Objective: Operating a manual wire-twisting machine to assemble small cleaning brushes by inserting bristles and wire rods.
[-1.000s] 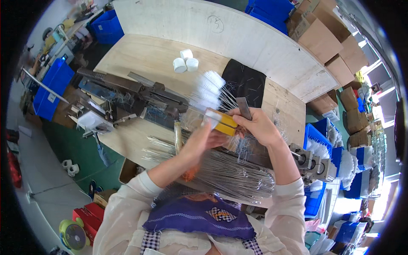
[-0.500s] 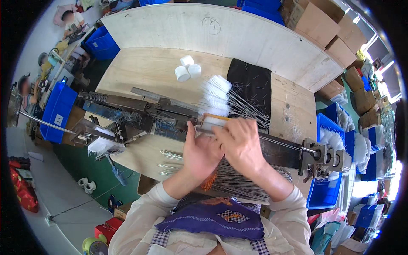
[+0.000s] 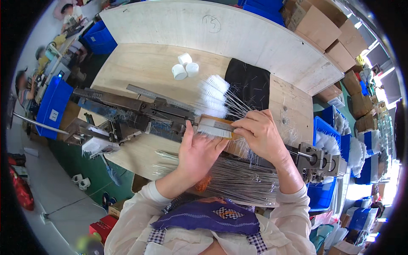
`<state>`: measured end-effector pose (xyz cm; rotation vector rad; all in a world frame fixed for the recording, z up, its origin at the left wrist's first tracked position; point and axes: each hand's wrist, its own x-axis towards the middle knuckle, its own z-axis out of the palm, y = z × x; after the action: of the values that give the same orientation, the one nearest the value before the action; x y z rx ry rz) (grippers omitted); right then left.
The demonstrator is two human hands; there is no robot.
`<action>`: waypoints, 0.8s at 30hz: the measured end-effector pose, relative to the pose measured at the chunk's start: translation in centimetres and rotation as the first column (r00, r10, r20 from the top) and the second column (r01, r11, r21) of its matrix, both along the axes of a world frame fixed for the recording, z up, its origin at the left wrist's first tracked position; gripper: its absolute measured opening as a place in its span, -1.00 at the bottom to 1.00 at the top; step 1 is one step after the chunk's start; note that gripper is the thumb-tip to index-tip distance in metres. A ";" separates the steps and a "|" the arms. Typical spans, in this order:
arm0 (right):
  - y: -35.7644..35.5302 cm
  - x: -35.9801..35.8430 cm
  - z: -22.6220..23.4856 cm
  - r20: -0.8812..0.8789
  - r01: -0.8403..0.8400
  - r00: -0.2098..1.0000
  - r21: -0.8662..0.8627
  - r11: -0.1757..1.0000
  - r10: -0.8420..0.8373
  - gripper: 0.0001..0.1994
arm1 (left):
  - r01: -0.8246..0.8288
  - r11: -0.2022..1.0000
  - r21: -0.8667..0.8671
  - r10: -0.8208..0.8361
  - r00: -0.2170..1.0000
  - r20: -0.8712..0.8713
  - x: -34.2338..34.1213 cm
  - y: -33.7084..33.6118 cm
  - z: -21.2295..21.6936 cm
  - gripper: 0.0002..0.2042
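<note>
In front of me a shallow orange-rimmed tray (image 3: 205,132) holds a bed of white bristles (image 3: 207,126). It sits against the end of a dark metal twisting machine (image 3: 163,111). My left hand (image 3: 197,154) is open beside the tray, palm up, with the thumb raised by the machine's end and the fingers at the tray's near edge. Thumb and fingers of my right hand (image 3: 265,135) pinch the right end of a narrow grey strip (image 3: 223,126) lying over the bristles. Loose bristles hang near the right fingertips.
White brushes with wire stems (image 3: 214,95) lie beyond the tray, by a black cloth (image 3: 250,83). Three white round pieces (image 3: 179,72) stand farther back. Bundled wires (image 3: 242,180) lie nearest me. A metal clamp block (image 3: 318,159) is at right, near a blue bin (image 3: 326,140) of brushes.
My right hand has moved right, away from my left hand, and now pinches the strip's end. More of the tray and its bristles shows. My left hand's fingers have opened out.
</note>
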<state>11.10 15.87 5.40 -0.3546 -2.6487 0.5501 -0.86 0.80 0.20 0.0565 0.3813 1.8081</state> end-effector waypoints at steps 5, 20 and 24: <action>0.5 1.0 0.4 0.024 -0.006 1.000 0.024 1.000 0.006 -0.89 | -0.014 1.000 0.011 0.013 0.997 0.079 0.3 0.2 -0.3 -0.30; -1.2 -0.7 0.4 -0.071 0.011 0.997 0.076 0.997 -0.005 -0.91 | -0.027 1.000 -0.011 0.028 0.997 0.077 0.2 -0.1 -0.5 -0.33; -3.9 -0.7 0.2 -0.116 -0.087 0.988 0.105 0.991 0.099 -0.93 | 0.009 0.994 0.106 -0.016 0.998 0.067 -0.1 0.1 -1.5 -0.34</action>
<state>10.36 12.02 5.58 -0.1628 -2.5731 0.4510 -0.99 0.87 -1.26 0.0712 0.2360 1.8120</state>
